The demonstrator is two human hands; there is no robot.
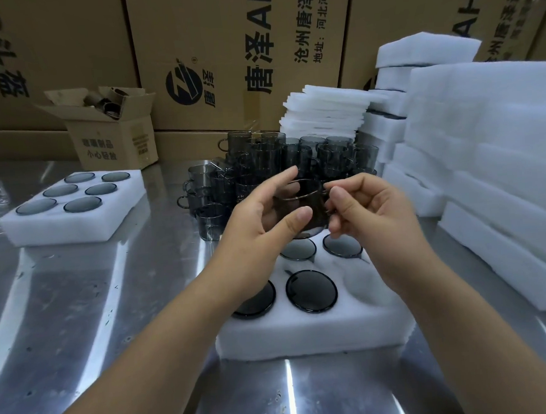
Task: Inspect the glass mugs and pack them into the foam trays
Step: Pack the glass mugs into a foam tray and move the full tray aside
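At the far left of the steel desk (80,314) a filled foam tray (59,232) is seen, with six tinted mugs seated in it and a small open cardboard box (114,143) behind. Toward the middle, a pile of loose mugs (262,162) is stacked just behind the hands.

The left hand (254,230) is curled about the body of the held mug (300,205), thumb on the near wall and fingers over the far rim. The grip is half closed, so the glass is cradled rather than clamped. The same mug is pinched at its right side, where the handle seems to be, by the thumb and fingers of the right hand (370,207). It is held in the air above the back of the near tray (305,333), in which four mugs are already seated and at least one pocket at the near right is bare. Further right, foam sheets (323,114) and spare trays (486,161) are stacked.

Inspection is judged to be under way. A slip is the main hazard: smooth glass held lightly could be dropped onto the seated mugs directly below, and both could be chipped. The pile close behind could be struck if the mug is turned carelessly. A flaw could be missed through the dark tint.
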